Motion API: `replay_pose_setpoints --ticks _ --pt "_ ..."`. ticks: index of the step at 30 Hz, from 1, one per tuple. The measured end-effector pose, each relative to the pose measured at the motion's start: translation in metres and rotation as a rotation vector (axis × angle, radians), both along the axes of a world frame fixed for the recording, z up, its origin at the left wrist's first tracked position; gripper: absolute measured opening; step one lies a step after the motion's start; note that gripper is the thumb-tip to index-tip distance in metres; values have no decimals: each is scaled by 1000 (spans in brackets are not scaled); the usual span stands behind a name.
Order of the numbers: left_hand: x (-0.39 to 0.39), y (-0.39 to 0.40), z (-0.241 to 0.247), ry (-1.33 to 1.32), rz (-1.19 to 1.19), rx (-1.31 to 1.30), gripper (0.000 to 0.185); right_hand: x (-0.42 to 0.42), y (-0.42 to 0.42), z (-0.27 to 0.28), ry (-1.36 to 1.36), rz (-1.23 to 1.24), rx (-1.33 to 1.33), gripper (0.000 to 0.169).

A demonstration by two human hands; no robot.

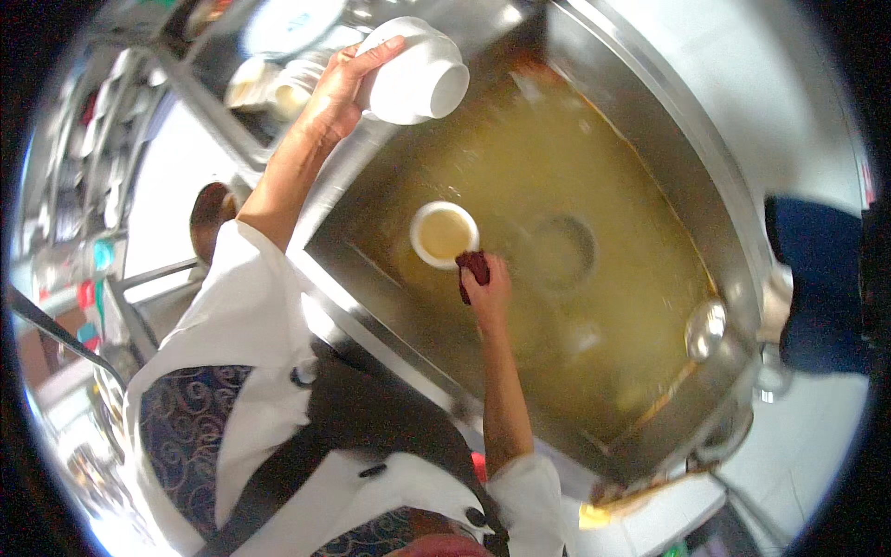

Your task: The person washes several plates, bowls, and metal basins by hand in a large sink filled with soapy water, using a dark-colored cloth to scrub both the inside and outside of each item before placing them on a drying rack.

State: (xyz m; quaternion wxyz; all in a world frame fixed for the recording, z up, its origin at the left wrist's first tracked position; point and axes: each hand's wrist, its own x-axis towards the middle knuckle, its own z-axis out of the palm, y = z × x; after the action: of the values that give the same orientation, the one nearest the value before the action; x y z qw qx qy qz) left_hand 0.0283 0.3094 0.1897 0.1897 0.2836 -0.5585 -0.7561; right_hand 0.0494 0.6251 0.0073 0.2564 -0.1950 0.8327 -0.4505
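Observation:
My left hand [348, 83] grips white ceramic bowlware [418, 76] above the far-left rim of a large steel sink [348, 161]. Its round foot faces down to the right; I cannot tell whether it is one bowl or a nested stack. In my right hand [493, 289] is a bunched dark red scrubbing cloth or pad [470, 273], held against the near right rim of a small white bowl [444, 206]. That bowl sits mouth up in cloudy yellowish water [592, 174], with similar liquid inside. Right of it, a round dish [562, 252] shows dimly under the surface.
A shiny metal ladle or bowl [706, 328] rests at the sink's right side. White dishes [296, 90] and a large plate [289, 24] stand beyond the left rim. Dark blue fabric [821, 285], blurred, hangs past the right edge. A white board or counter [177, 163] lies left.

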Motion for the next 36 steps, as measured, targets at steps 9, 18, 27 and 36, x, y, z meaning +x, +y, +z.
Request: replay_pose_setpoints --ticks 9,18,27,36 --pt "100 -165 -32 -526 104 -784 36 21 -58 -107 472 401 417 53" --pt "118 -176 -131 -946 159 -1093 37 36 -57 -196 272 609 779 29" --pt "89 -176 -180 -757 445 -441 42 37 -79 -179 251 620 886 30" --pt "46 0 -84 -265 34 -996 43 -20 -59 -182 -515 -81 -9 25"
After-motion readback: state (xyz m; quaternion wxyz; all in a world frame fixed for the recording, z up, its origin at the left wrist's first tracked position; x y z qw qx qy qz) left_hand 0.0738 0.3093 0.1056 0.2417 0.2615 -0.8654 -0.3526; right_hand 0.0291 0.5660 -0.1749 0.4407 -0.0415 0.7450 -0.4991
